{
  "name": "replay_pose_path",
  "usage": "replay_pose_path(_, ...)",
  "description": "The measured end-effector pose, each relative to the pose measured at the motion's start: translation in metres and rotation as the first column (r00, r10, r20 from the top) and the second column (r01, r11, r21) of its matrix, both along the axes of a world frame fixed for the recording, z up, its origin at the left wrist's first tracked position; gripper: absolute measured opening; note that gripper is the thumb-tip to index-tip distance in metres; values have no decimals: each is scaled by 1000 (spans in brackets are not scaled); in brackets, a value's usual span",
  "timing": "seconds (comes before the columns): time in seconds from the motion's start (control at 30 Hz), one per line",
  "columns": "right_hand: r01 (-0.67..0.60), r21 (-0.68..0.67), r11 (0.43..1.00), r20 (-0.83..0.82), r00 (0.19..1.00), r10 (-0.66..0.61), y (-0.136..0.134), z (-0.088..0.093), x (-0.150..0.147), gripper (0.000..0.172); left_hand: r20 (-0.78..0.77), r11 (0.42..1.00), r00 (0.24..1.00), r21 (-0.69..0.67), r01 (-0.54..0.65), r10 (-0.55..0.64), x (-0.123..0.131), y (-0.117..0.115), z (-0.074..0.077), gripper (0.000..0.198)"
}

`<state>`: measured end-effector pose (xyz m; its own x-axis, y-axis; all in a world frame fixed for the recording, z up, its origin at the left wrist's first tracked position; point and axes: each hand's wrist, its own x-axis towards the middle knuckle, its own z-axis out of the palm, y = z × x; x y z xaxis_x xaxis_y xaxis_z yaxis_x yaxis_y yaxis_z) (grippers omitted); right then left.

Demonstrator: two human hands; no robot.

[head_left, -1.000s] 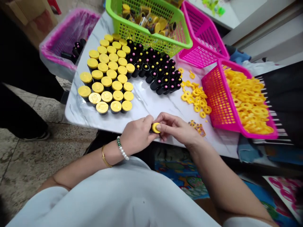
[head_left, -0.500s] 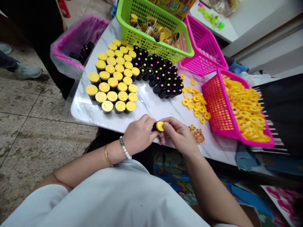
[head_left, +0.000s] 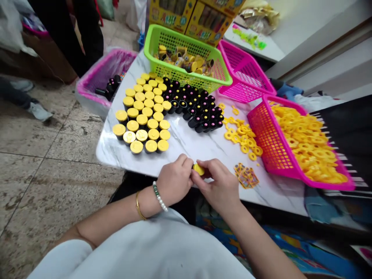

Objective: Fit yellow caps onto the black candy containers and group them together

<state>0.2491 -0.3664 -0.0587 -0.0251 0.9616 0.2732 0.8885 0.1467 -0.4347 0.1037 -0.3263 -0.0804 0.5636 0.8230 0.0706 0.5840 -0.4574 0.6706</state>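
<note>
At the table's near edge, my left hand (head_left: 176, 180) is closed around a small black container whose body is mostly hidden by the fingers. Its round yellow cap (head_left: 198, 169) faces up, and the thumb and fingers of my right hand (head_left: 217, 182) grip it at the rim. Beyond my left hand stand rows of black containers with yellow caps (head_left: 151, 145). To their right are black containers with pink or yellow tips (head_left: 200, 118). Loose yellow rings (head_left: 244, 139) lie right of these, with a small pile of printed pieces (head_left: 246, 176) nearer to me.
A green basket (head_left: 186, 75) of yellow pieces stands at the back, before stacked yellow boxes (head_left: 190, 17). Pink baskets stand behind (head_left: 247, 73) and at the right (head_left: 269, 151), the latter full of yellow rings. A lined pink bin (head_left: 87, 83) adjoins the left edge. A person stands beyond it.
My view has shifted, so the table sits lower in the picture. My right hand's fingers have moved around the yellow cap, covering more of its side; both hands still hold the container.
</note>
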Motion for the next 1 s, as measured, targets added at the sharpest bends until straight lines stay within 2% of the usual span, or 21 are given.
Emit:
replay_pose_path(0.1, 61, 42, 997, 10, 998, -62, -5, -6, -7, 14, 25, 1000, 999, 2, -25, 25, -1, 1, -3, 13)
replay_pose_path(0.2, 37, 15, 999, -97, 995, -36, -7, -7, -1, 20, 94, 998, 994, 14, -62, 60, -2, 2, -7, 20)
replay_pose_path(0.3, 25, -36, 999, -204, 978, -32, 8, -8, 10, 23, 239, 991, 966, 56, -119, 102, -8, -4, -11, 33)
replay_pose_path(0.37, 73, -26, 997, -224, 972, -77, 27, -8, 10, 22, 322, 984, 942, 109, -138, 97, -12, -12, -12, 29)
replay_pose_path(0.43, 91, -9, 996, -256, 962, -90, 47, -6, 0, 19, 327, 977, 944, 188, -95, 29, -16, -21, -12, 12)
replay_pose_path(0.47, 50, -23, 998, -292, 955, -55, 57, -3, -7, 17, 297, 972, 954, 231, -42, -29, -18, -23, -12, 3)
replay_pose_path(0.53, -59, -19, 998, -329, 943, 49, 75, 5, -22, 19, 213, 962, 970, 268, 60, -120, -21, -24, -11, 11)
replay_pose_path(0.63, -103, -4, 995, -319, 943, 97, 91, 16, -27, 24, 158, 965, 974, 231, 123, -162, -23, -16, -8, 11)
replay_pose_path(0.73, -17, -11, 1000, -250, 968, 14, 88, 26, 5, 21, 146, 973, 976, 187, 134, -162, -21, -11, -3, 4)
replay_pose_path(0.8, 92, -7, 996, -199, 976, -91, 84, 28, 44, 19, 141, 979, 982, 174, 104, -129, -16, -8, 2, 4)
replay_pose_path(0.87, 249, 8, 968, -117, 962, -246, 84, 25, 85, 20, 125, 984, 989, 172, 53, -75, -5, 0, 7, 13)
replay_pose_path(0.9, 334, 18, 942, 79, 939, -334, 84, 22, 102, 23, 109, 984, 993, 178, 16, -36, 3, 7, 8, 19)
replay_pose_path(0.93, 357, -1, 934, 252, 904, -345, 84, 18, 115, 26, 93, 981, 996, 190, -29, 11, 12, 15, 10, 27)
replay_pose_path(1.0, 352, -42, 935, 470, 833, -293, 80, 10, 129, 28, 72, 967, 990, 215, -134, 121, 29, 35, 11, 44)
